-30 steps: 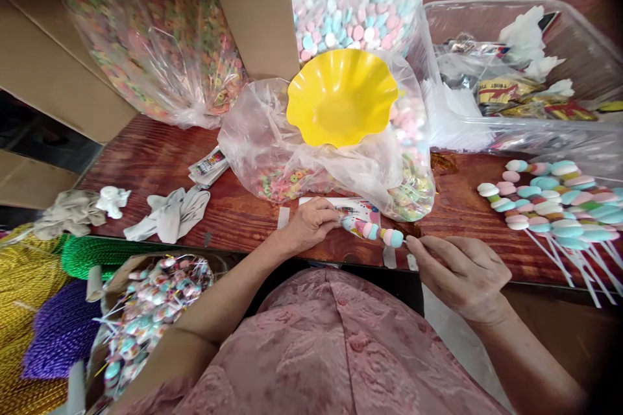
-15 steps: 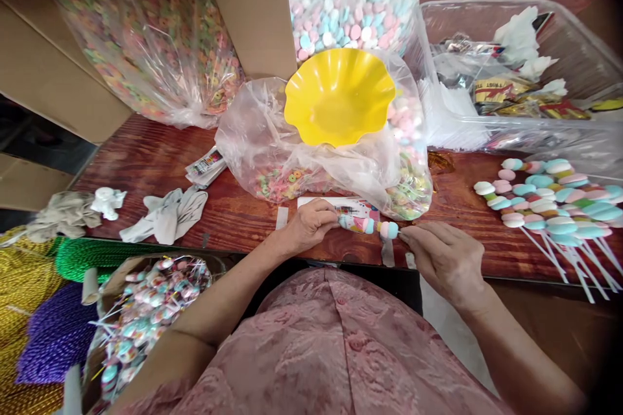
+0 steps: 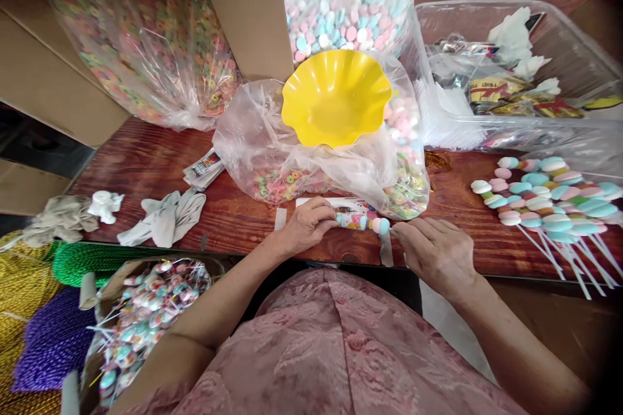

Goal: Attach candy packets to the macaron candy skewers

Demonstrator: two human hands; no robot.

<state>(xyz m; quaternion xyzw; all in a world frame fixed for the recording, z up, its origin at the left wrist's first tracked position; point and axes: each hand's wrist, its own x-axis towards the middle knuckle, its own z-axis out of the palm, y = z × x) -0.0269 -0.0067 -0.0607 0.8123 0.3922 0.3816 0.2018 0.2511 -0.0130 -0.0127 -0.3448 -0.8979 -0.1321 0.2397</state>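
A small printed clear wrapper (image 3: 349, 218) is pinched at its left end by my left hand (image 3: 311, 225), whose fingers are closed. A marshmallow skewer (image 3: 381, 225) in pink, white and pale blue lies partly inside the wrapper, its last pieces sticking out to the right. My right hand (image 3: 438, 253) is closed on the short end of its stick; the fingers cover most of it. A flat stack of printed wrappers (image 3: 321, 202) lies just behind my hands. More marshmallow skewers (image 3: 549, 198) are piled to the right, white sticks towards me.
A yellow wavy bowl (image 3: 335, 100) rests on bags of candy (image 3: 287, 172). Behind stand a large marshmallow bag (image 3: 350, 19), cardboard (image 3: 248, 13) and a clear tray (image 3: 516, 122). Grey gloves (image 3: 165, 217) lie left. Below are a box of wrapped skewers (image 3: 150, 311) and coloured twist ties (image 3: 53, 337).
My right hand has moved a little left, pushing the marshmallow skewer farther into the wrapper. My left hand keeps its pinch on the wrapper. The whole view has shifted slightly.
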